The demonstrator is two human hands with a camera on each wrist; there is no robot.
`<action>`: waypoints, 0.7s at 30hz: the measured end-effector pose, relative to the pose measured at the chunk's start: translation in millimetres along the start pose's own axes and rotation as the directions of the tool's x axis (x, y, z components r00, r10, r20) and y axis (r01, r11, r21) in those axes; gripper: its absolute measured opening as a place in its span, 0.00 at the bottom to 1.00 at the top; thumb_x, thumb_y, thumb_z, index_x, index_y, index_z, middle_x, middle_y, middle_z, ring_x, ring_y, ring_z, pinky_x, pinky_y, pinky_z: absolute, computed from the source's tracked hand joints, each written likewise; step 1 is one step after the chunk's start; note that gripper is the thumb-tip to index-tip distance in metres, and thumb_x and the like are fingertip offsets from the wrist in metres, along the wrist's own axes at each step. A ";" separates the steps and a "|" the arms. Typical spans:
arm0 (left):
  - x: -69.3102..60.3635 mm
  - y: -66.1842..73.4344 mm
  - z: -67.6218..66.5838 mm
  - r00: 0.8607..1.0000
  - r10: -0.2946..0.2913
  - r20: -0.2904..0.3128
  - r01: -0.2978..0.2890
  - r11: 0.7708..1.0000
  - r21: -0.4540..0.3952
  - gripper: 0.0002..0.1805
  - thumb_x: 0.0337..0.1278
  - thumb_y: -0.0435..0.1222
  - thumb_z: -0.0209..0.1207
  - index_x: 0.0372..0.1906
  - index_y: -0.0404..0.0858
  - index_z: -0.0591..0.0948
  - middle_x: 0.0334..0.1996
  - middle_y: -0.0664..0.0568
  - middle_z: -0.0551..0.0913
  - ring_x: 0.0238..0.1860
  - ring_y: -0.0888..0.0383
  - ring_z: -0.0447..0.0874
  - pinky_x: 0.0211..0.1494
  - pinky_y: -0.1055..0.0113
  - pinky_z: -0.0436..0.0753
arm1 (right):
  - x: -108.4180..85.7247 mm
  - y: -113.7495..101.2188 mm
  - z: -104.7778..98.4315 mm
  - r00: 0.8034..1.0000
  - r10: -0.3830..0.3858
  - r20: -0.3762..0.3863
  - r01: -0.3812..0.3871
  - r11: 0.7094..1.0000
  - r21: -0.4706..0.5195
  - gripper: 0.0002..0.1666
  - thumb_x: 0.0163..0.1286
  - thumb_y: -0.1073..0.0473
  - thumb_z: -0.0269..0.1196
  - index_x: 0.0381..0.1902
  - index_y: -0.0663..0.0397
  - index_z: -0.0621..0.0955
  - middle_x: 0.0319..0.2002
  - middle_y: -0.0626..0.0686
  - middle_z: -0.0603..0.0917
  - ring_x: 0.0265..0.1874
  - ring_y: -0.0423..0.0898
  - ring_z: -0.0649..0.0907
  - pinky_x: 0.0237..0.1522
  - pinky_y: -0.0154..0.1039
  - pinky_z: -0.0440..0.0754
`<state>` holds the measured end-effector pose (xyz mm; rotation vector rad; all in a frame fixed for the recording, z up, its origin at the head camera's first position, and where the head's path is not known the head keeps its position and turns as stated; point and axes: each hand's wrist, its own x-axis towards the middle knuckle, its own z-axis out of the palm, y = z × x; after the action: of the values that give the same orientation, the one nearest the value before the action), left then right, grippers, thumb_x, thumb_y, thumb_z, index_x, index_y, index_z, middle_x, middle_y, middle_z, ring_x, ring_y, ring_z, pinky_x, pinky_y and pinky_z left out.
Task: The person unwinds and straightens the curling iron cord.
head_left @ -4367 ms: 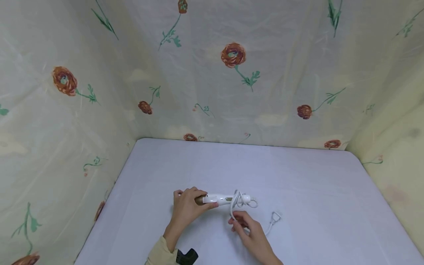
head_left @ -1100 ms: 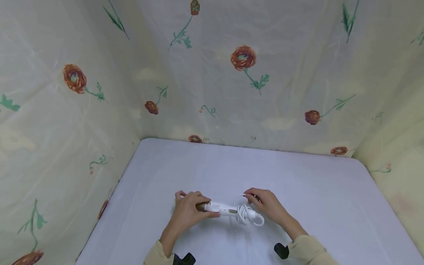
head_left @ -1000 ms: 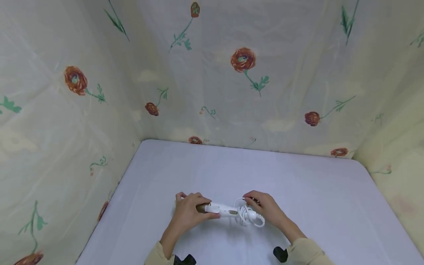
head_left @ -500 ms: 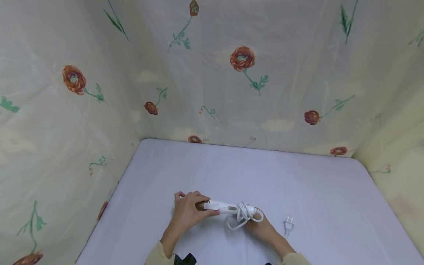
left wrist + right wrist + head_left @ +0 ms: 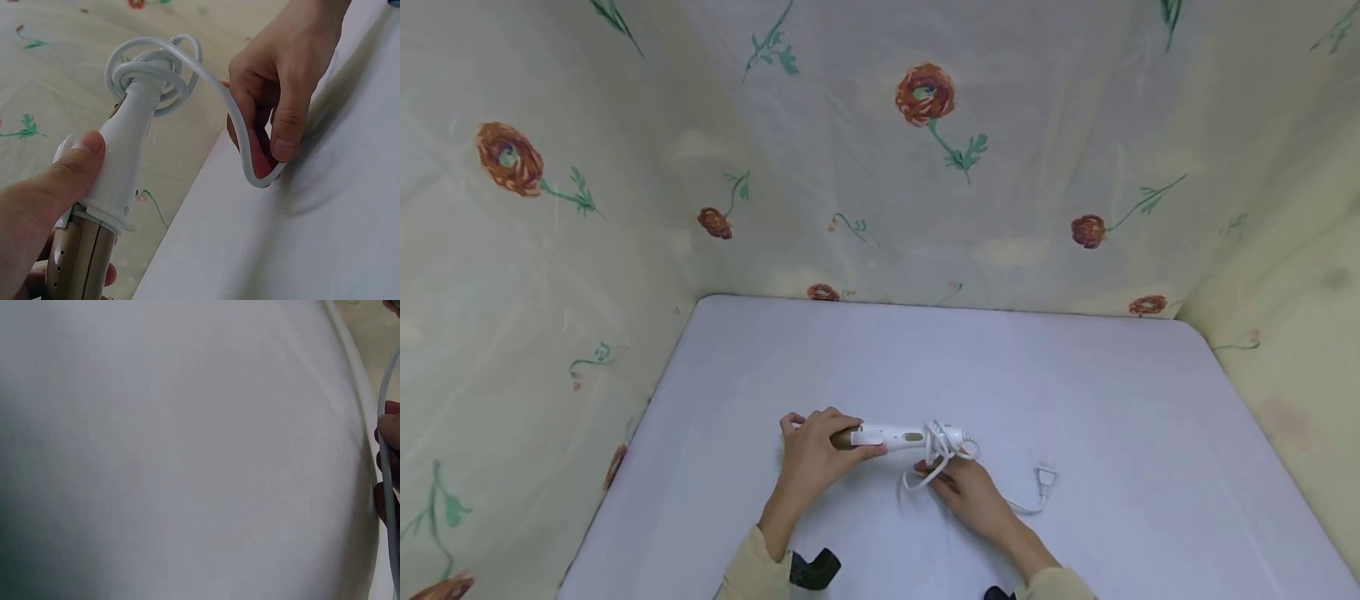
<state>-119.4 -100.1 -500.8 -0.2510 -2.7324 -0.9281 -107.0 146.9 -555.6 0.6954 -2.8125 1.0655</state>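
A white and gold styling iron [image 5: 891, 437] is held level above the table, its gold end in my left hand [image 5: 811, 454]. In the left wrist view the left thumb lies along its white handle [image 5: 125, 144]. White cord [image 5: 147, 65] is looped several times round the handle's far end. My right hand [image 5: 973, 497] pinches the cord between thumb and fingers just below the loops; in the left wrist view a slack bend of cord [image 5: 240, 131] runs to those fingertips. The plug [image 5: 1046, 477] is to the right of the right hand.
A white-covered table [image 5: 1120, 400] spreads beneath the hands. Flower-patterned cloth [image 5: 1015, 167] stands behind it and at both sides. Black wrist mounts [image 5: 815, 570] show near the sleeves.
My right hand has gone from behind the iron, round beneath it, to the near side of the loops, with the cord in its fingers. The left hand keeps its grip. The head view has shifted.
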 end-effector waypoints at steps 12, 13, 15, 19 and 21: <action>6.3 2.8 -0.7 0.999 -0.025 -0.041 0.025 1.000 -0.003 0.28 0.30 0.62 0.69 0.39 0.50 0.87 0.29 0.60 0.84 0.30 0.64 0.76 0.53 0.48 0.56 | -12.1 -17.1 2.7 0.976 -0.193 -0.102 0.193 0.981 -0.005 0.26 0.63 0.65 0.62 0.59 0.44 0.76 0.57 0.44 0.80 0.57 0.47 0.78 0.57 0.46 0.72; 6.7 3.2 -0.7 0.999 -0.031 -0.038 0.031 1.000 -0.003 0.28 0.30 0.62 0.69 0.39 0.50 0.87 0.29 0.59 0.84 0.30 0.64 0.76 0.53 0.48 0.56 | -13.6 -18.8 3.3 0.976 -0.196 -0.100 0.196 0.981 -0.008 0.27 0.64 0.63 0.61 0.61 0.44 0.75 0.59 0.44 0.79 0.58 0.47 0.77 0.57 0.47 0.71; 6.4 4.1 -0.7 0.999 -0.041 -0.030 0.042 0.999 0.002 0.28 0.30 0.62 0.70 0.40 0.50 0.87 0.29 0.59 0.84 0.29 0.64 0.75 0.53 0.48 0.56 | -16.5 -21.9 4.6 0.973 -0.212 -0.088 0.212 0.977 -0.010 0.28 0.66 0.61 0.61 0.64 0.45 0.72 0.61 0.45 0.77 0.60 0.48 0.75 0.58 0.48 0.69; 4.8 5.7 -0.1 0.998 -0.058 -0.014 0.058 0.998 0.009 0.29 0.31 0.62 0.69 0.40 0.50 0.87 0.29 0.61 0.83 0.30 0.64 0.76 0.53 0.49 0.57 | -20.6 -28.2 6.0 0.968 -0.247 -0.050 0.246 0.969 -0.022 0.35 0.64 0.59 0.62 0.69 0.48 0.66 0.65 0.48 0.72 0.63 0.48 0.71 0.60 0.50 0.64; 5.4 6.3 0.2 0.998 -0.058 -0.012 0.058 0.998 0.009 0.29 0.31 0.63 0.69 0.41 0.49 0.87 0.30 0.61 0.84 0.31 0.63 0.77 0.53 0.49 0.56 | -20.2 -30.9 5.7 0.963 -0.268 -0.039 0.267 0.963 -0.032 0.37 0.63 0.58 0.63 0.70 0.49 0.64 0.67 0.49 0.70 0.65 0.49 0.69 0.61 0.53 0.60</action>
<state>-123.1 -94.6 -495.9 -0.1643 -2.7461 -0.9290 -75.1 130.7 -545.0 1.0023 -2.5944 0.9797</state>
